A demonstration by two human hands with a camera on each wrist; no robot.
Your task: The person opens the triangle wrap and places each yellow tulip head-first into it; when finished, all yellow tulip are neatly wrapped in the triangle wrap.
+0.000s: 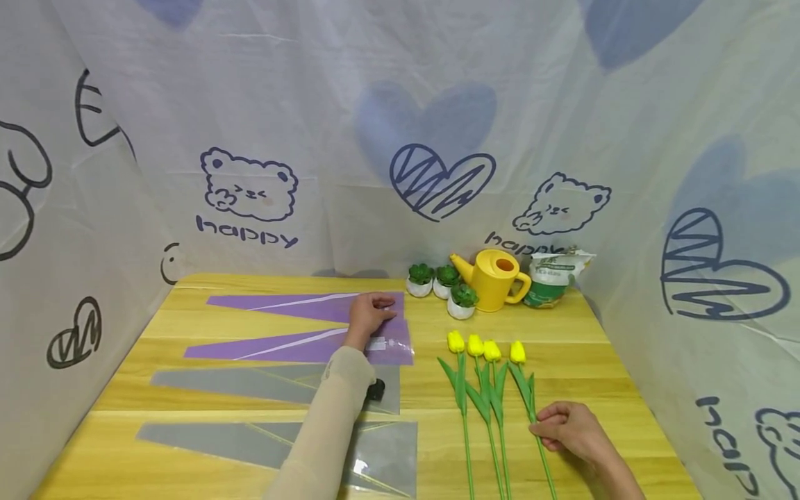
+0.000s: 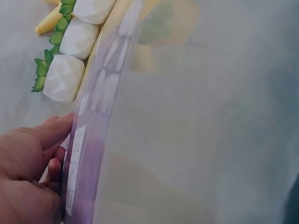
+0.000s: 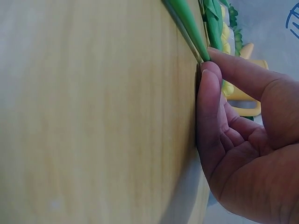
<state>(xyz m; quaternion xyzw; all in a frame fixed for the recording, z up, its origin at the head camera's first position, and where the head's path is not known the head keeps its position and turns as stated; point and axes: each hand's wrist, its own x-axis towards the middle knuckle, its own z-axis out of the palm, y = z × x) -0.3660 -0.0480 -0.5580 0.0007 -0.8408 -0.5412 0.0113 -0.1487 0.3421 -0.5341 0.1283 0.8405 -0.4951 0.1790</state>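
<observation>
My left hand [image 1: 370,316] reaches over two tapered purple plastic sleeves [image 1: 281,304], which look like flower wrapping. Its thumb and fingers are loosely bent, with a gap between the tips, close over the wide end of the farther sleeve. In the left wrist view, the fingertips [image 2: 70,119] are right at the purple plastic. On the right, my right hand [image 1: 571,430] pinches the green stem of a yellow artificial tulip [image 1: 517,352] between thumb and forefinger. That tulip lies on the table, its bloom pointing away. Several more yellow tulips [image 1: 475,345] lie left of it.
Two grey clear sleeves [image 1: 219,444] lie nearer, partly under my left forearm. At the back stand several small potted succulents [image 1: 461,309], a yellow watering can [image 1: 490,285] and a green-and-white bag [image 1: 550,285]. Printed cloth [image 1: 344,229] encloses the wooden table [image 1: 112,417].
</observation>
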